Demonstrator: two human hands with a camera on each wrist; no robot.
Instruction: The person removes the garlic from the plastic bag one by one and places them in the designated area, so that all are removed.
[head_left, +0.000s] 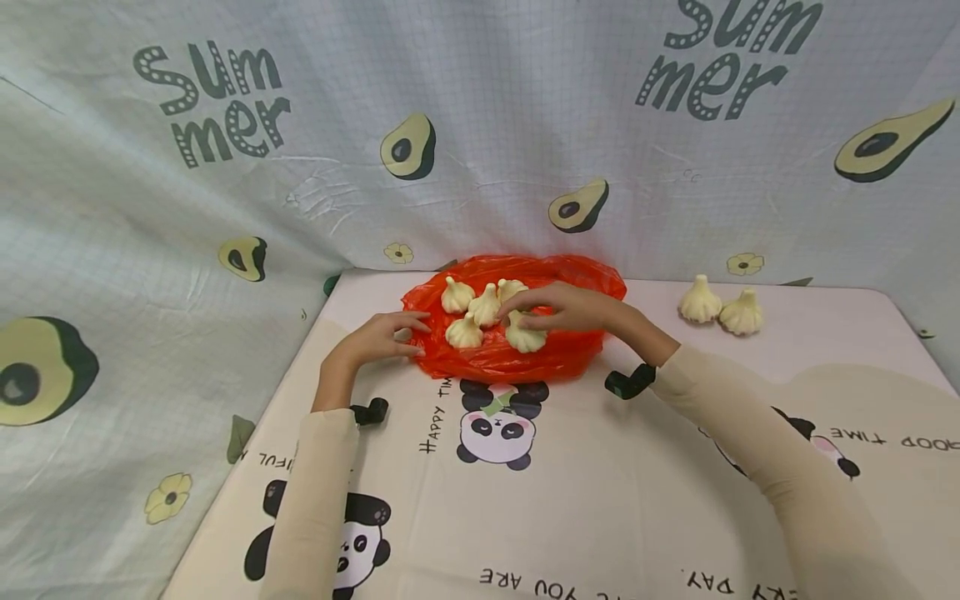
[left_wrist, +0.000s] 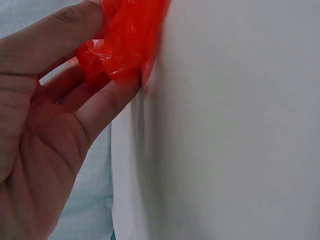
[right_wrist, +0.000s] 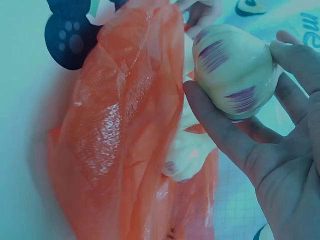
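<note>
Pinching a rounded cream garlic bulb with purple streaks [right_wrist: 235, 70] in its grip, the right hand [head_left: 573, 307] is at the crumpled red plastic bag [head_left: 495, 364], where four similar bulbs [head_left: 464, 332] lie. The left hand [head_left: 384, 337] pinches the bag's left edge. Two more cream bulbs [head_left: 701, 302] sit side by side on the panda-printed surface [head_left: 570, 500].

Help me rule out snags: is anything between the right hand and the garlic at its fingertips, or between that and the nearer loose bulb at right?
Nothing visible stands between the right hand and the garlic bulb, which it holds. Toward the nearer loose bulb, the crumpled right side of the red bag lies between.
</note>
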